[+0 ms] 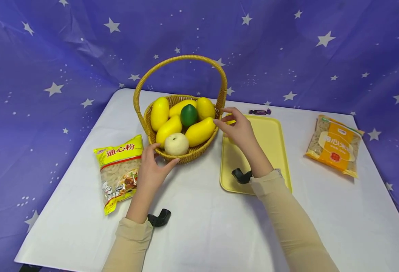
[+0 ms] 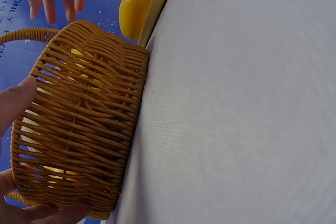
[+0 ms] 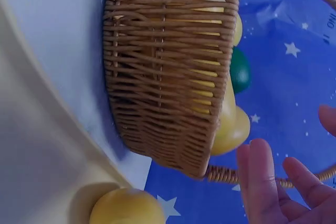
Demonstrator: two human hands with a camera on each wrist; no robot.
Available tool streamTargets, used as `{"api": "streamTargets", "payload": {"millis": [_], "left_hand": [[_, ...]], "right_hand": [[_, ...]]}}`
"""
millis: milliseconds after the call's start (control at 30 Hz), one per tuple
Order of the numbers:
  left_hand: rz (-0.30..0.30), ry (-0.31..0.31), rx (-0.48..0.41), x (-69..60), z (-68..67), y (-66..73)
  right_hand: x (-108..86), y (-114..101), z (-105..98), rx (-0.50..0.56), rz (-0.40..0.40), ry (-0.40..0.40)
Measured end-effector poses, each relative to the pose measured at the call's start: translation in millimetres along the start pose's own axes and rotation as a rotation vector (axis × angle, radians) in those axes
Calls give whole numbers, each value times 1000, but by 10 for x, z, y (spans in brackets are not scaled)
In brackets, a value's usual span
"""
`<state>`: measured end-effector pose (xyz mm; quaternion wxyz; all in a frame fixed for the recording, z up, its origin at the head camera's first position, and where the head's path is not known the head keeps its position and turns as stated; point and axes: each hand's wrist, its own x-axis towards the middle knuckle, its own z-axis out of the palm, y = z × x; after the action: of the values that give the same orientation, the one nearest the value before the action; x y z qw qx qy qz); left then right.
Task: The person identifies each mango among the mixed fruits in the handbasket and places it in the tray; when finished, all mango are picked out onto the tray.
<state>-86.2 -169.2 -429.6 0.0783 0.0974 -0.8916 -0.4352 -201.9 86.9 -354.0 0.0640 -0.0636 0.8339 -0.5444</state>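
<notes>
A wicker basket [image 1: 187,158] with a tall handle holds several yellow mangoes [image 1: 199,132], a dark green fruit with a pointed tip [image 1: 189,115] and a pale round fruit [image 1: 177,144]. My left hand [image 1: 150,170] holds the basket's front left side, its thumb [image 2: 23,93] at the rim and its fingers lower on the weave. By the right end of the basket, my right hand [image 1: 240,130] hovers near the handle's base with loosely bent fingers and nothing in them. Under that hand another mango [image 3: 127,208] lies on the yellow tray [image 1: 267,151], mostly hidden in the head view.
Left of the basket lies a yellow bag of macaroni [image 1: 121,170]. An orange pasta bag [image 1: 335,145] lies at the far right. Behind the tray is a purple wrapped candy [image 1: 260,112]. White cloth covers the table [image 1: 192,219], and a blue starry curtain [image 1: 271,49] hangs around it.
</notes>
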Motion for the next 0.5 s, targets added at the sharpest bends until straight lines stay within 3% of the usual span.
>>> {"api": "streamTargets", "payload": {"millis": [300, 500], "left_hand": [[21, 8, -5, 8, 12, -4], [38, 19, 7, 6, 14, -33]], "right_hand": [[156, -2, 106, -289, -60, -24], [236, -6, 163, -390, -51, -45]]}}
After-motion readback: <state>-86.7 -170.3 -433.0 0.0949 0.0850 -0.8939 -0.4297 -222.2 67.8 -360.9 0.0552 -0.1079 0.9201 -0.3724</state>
